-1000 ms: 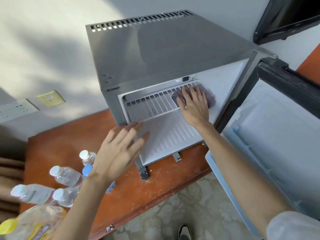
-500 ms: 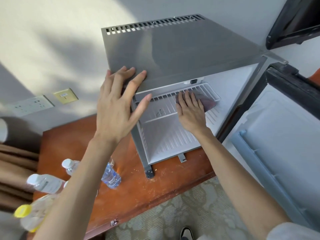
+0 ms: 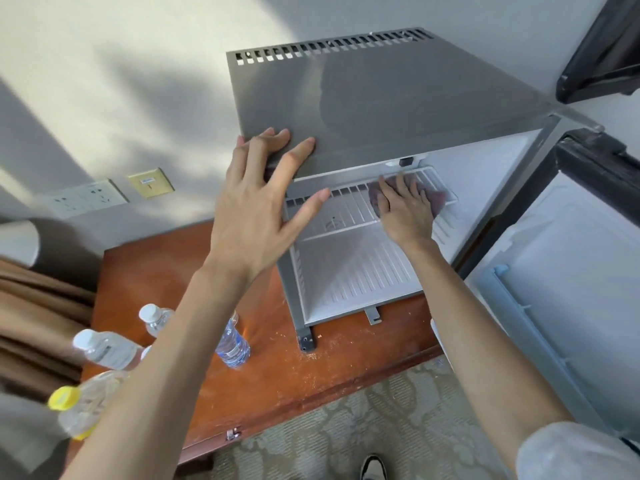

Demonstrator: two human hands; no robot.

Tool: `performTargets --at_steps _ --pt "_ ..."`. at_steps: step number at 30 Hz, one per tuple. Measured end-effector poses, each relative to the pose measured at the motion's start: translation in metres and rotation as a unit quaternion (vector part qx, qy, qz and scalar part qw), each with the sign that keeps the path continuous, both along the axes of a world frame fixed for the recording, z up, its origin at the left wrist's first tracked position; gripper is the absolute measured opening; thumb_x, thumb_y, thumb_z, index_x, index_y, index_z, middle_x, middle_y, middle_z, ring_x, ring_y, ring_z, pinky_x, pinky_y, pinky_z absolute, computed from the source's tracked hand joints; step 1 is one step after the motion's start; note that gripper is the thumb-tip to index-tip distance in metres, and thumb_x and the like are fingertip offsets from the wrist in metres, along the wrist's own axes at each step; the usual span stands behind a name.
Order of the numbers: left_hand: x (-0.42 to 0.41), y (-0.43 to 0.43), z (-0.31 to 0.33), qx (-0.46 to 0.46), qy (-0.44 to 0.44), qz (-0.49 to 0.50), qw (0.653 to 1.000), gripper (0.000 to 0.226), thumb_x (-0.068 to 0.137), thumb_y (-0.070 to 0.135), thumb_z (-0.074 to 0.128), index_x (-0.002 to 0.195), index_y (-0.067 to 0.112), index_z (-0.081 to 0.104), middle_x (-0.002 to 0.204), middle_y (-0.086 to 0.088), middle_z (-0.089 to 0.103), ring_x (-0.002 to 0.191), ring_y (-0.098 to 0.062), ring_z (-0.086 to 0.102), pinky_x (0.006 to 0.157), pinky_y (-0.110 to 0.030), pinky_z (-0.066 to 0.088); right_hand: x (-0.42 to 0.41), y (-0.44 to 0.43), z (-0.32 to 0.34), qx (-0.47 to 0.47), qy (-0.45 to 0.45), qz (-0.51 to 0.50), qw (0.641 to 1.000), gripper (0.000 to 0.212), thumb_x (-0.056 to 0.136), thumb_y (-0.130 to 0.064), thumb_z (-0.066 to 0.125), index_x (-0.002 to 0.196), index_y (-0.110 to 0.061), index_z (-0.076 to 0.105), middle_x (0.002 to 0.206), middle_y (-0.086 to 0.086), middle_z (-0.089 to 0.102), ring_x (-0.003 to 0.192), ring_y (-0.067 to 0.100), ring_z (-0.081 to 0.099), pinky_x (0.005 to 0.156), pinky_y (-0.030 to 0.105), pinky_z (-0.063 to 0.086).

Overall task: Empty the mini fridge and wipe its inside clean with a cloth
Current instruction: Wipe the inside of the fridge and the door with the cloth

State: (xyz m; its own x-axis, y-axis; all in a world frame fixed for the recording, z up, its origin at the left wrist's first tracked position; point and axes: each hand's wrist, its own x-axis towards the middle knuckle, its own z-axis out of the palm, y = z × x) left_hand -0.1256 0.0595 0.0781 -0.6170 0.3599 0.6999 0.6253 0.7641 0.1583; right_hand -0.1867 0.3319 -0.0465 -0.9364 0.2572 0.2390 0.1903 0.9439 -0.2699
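The grey mini fridge [image 3: 374, 98] stands on a wooden cabinet, its door [image 3: 571, 271] swung open to the right. Inside, a white wire shelf [image 3: 349, 206] sits above the white ribbed floor [image 3: 353, 271]. My right hand [image 3: 403, 209] reaches in and presses a purplish cloth [image 3: 438, 199] flat on the shelf's right part. My left hand [image 3: 259, 206] lies with spread, straight fingers on the front left corner of the fridge top. No items show inside the fridge.
Several water bottles [image 3: 232, 344] and a yellow-capped bottle [image 3: 79, 410] stand on the wooden cabinet top [image 3: 287, 375] left of the fridge. Wall sockets [image 3: 83, 199] are behind. A dark screen [image 3: 602, 53] hangs top right. Patterned carpet [image 3: 346, 427] lies below.
My left hand rose from in front of the fridge and settled on its top front corner. My right hand with the cloth stayed on the shelf, shifting only slightly.
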Motion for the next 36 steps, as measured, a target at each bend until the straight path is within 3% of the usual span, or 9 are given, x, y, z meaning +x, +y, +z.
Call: performTargets --at_steps 6,12,15,17,19,24,28,32,36 --pt "-0.002 0.006 -0.003 0.009 0.017 0.009 1.000 0.061 0.103 0.053 0.062 0.145 0.010 0.059 0.136 -0.023 0.057 0.137 -0.034 0.042 0.113 -0.063 0.044 0.043 -0.055 -0.008 -0.055 0.094 0.065 0.992 0.043 0.106 -0.026 0.032 0.142 -0.023 0.057 0.151 0.003 0.051 0.150 0.034 0.028 0.124 0.047 0.020" --pt "-0.003 0.003 -0.002 0.006 0.002 -0.004 1.000 0.061 0.104 0.052 0.061 0.148 0.010 0.056 0.136 -0.025 0.054 0.137 -0.035 0.040 0.110 -0.066 0.045 -0.006 -0.064 0.012 -0.081 0.043 0.124 0.988 0.070 0.098 -0.051 0.031 0.148 -0.004 0.046 0.150 0.017 0.050 0.135 0.036 0.051 0.114 0.045 0.038" --pt "-0.003 0.000 -0.002 -0.002 -0.002 -0.008 1.000 0.061 0.105 0.051 0.060 0.150 0.011 0.055 0.137 -0.025 0.054 0.138 -0.035 0.040 0.110 -0.066 0.045 -0.010 -0.031 0.008 -0.004 0.027 0.048 0.998 0.078 0.096 -0.062 0.035 0.153 -0.008 0.038 0.156 0.015 0.041 0.143 0.040 0.037 0.121 0.050 0.023" --pt "-0.003 0.000 -0.002 -0.001 -0.005 -0.009 1.000 0.060 0.105 0.050 0.060 0.150 0.011 0.055 0.138 -0.025 0.053 0.139 -0.036 0.041 0.110 -0.065 0.046 -0.005 -0.022 0.003 0.015 -0.006 0.016 1.000 0.065 0.105 -0.051 0.032 0.158 -0.014 0.028 0.162 0.013 0.030 0.151 0.035 0.023 0.124 0.044 0.007" --pt "-0.003 0.002 -0.003 0.006 -0.007 -0.006 1.000 0.059 0.105 0.050 0.060 0.150 0.012 0.055 0.138 -0.024 0.053 0.139 -0.036 0.040 0.111 -0.065 0.046 0.000 -0.021 -0.002 -0.010 0.012 0.041 0.999 0.053 0.108 -0.037 0.028 0.157 -0.017 0.028 0.162 0.011 0.033 0.152 0.031 0.024 0.125 0.044 0.011" --pt "-0.004 0.006 -0.006 0.024 -0.001 -0.002 1.000 0.058 0.105 0.049 0.061 0.148 0.011 0.057 0.136 -0.025 0.054 0.139 -0.034 0.039 0.116 -0.066 0.039 0.036 -0.083 0.011 -0.079 0.116 0.183 0.973 0.046 0.105 -0.035 0.027 0.138 -0.022 0.056 0.140 0.004 0.059 0.131 0.028 0.051 0.110 0.047 0.037" --pt "-0.004 0.002 -0.005 0.008 -0.004 -0.005 1.000 0.058 0.106 0.049 0.059 0.150 0.011 0.055 0.137 -0.026 0.053 0.140 -0.037 0.040 0.121 -0.065 0.033 0.028 -0.140 -0.004 -0.022 0.077 0.192 0.978 0.053 0.100 -0.035 0.033 0.148 -0.020 0.046 0.154 0.005 0.045 0.146 0.031 0.035 0.121 0.050 0.022" --pt "-0.003 0.001 -0.004 0.005 -0.012 -0.010 1.000 0.057 0.106 0.046 0.059 0.151 0.012 0.054 0.138 -0.026 0.053 0.141 -0.037 0.040 0.123 -0.064 0.031 -0.022 -0.124 -0.003 0.015 -0.006 0.172 0.985 0.052 0.104 -0.043 0.034 0.155 -0.036 0.028 0.164 -0.003 0.026 0.153 0.028 0.018 0.124 0.048 0.016" --pt "-0.001 0.001 -0.003 0.008 -0.021 -0.013 1.000 0.057 0.107 0.048 0.058 0.152 0.013 0.053 0.139 -0.026 0.051 0.141 -0.035 0.039 0.113 -0.066 0.043 0.012 -0.119 -0.002 0.017 0.074 0.252 0.965 0.048 0.104 -0.035 0.034 0.147 -0.021 0.049 0.153 0.005 0.046 0.145 0.032 0.037 0.118 0.050 0.029"
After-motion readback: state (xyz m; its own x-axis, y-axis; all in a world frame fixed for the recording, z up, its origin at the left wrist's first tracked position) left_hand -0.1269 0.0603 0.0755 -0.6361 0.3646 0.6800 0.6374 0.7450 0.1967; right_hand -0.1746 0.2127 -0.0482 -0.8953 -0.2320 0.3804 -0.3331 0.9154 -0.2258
